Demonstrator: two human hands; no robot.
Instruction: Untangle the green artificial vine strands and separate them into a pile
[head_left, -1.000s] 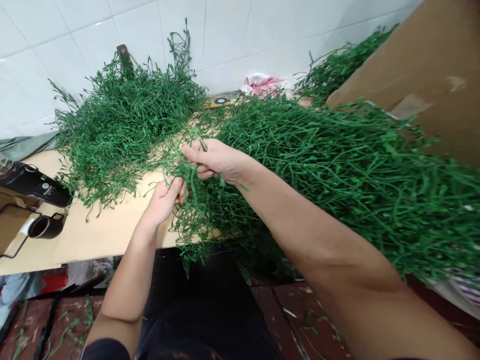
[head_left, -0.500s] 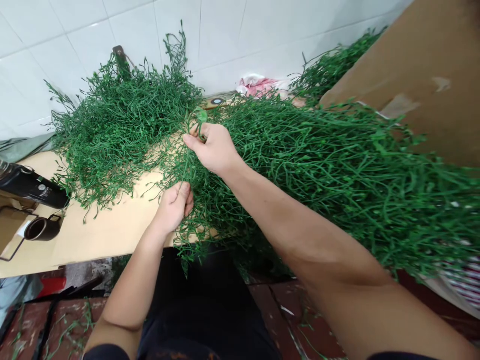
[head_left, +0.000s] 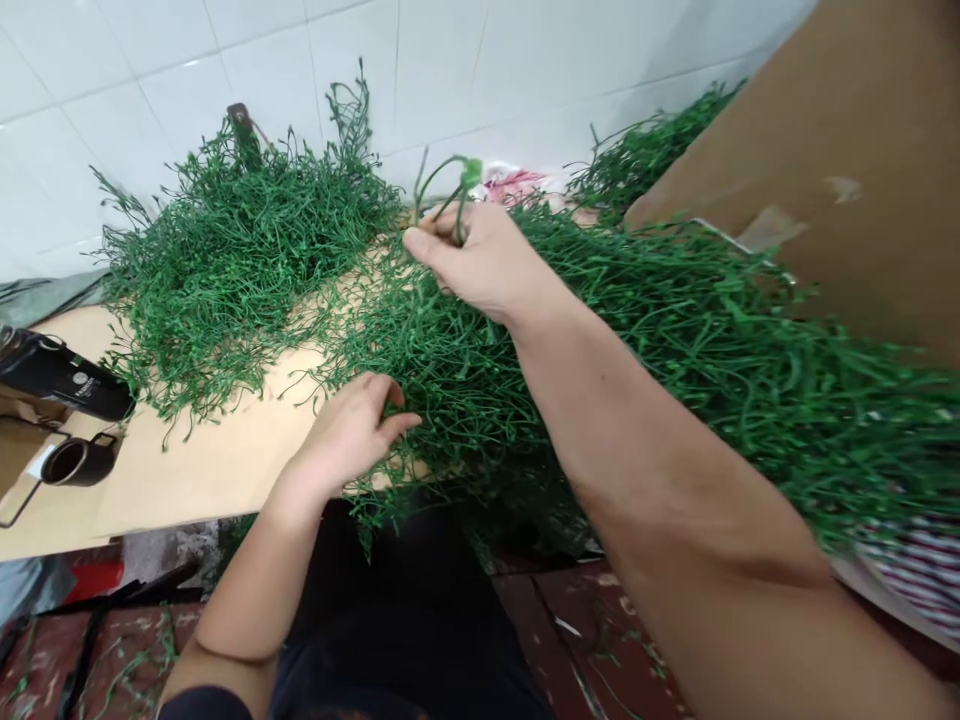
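Note:
My right hand (head_left: 480,255) is closed in a pinch on a few thin green stems (head_left: 469,175). They curve up above the fingers, one carrying a bright green leafy tip. Beneath that hand spreads a big loose pile of green stems with small buds (head_left: 637,310). My left hand (head_left: 356,430) is at the near left edge of this pile, thumb and index finger apart. Its fingertips reach among the stems, and I see nothing gripped there. Some of its other fingers are hidden.
A second heap of stems (head_left: 247,240) lies left on the cardboard (head_left: 202,465). A dark bottle (head_left: 67,375) and a dark mug (head_left: 79,460) are at far left. Upright cardboard (head_left: 847,150) stands at right, near a red-and-white cloth (head_left: 517,185). White tiles back everything.
My right hand has moved up and to the right, lifting the stems off the pile. My left hand has opened from a closed grip and turned slightly, staying near the pile's edge.

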